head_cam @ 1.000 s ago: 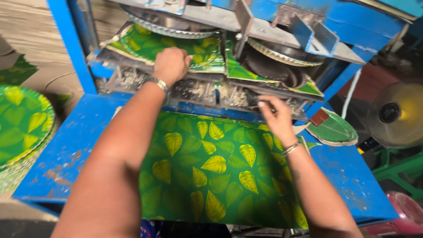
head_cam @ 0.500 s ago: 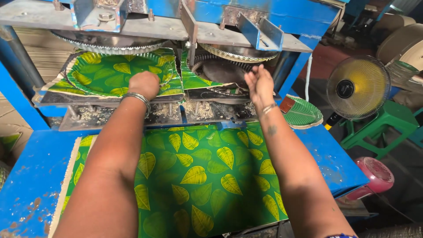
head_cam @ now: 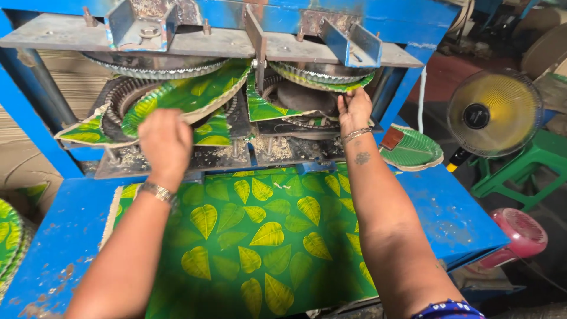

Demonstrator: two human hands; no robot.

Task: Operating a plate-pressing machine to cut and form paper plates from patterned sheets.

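- Now, head view, only 1 view: person is standing at a blue press machine (head_cam: 407,88) with 2 round dies side by side under a grey top plate (head_cam: 195,41).
- Left hand (head_cam: 165,145) is closing its fingers round the near rim of a formed green leaf-print plate (head_cam: 183,94), which is sitting tilted, half lifted off the left die (head_cam: 118,97). Grip looks curled shut on the rim; fingertips are hidden behind the hand.
- Trimmed scrap of the same paper (head_cam: 88,133) is lying around the left die, under the plate.
- Right hand (head_cam: 353,109) is reaching up into the right die (head_cam: 301,97), fingers pinching the edge of a second formed plate (head_cam: 322,82) that is clinging to the upper die. How tight the pinch is, cannot tell.
- Green offcut (head_cam: 266,109) is hanging at the front left of the right die.
- Progress judgement: both plates are looking pressed already; left 1 is partly out, right 1 is only being peeled loose. Neither is clear of the machine yet.
- Wide green leaf-print sheet (head_cam: 260,236) is lying flat on the blue table (head_cam: 449,212) between the arms, uncut.
- 1 finished plate (head_cam: 413,150) is resting at the table's right edge; a stack of plates (head_cam: 9,236) is showing at far left.
- Fan (head_cam: 493,112), green stool (head_cam: 525,165) and pink object (head_cam: 522,233) are standing off to the right.
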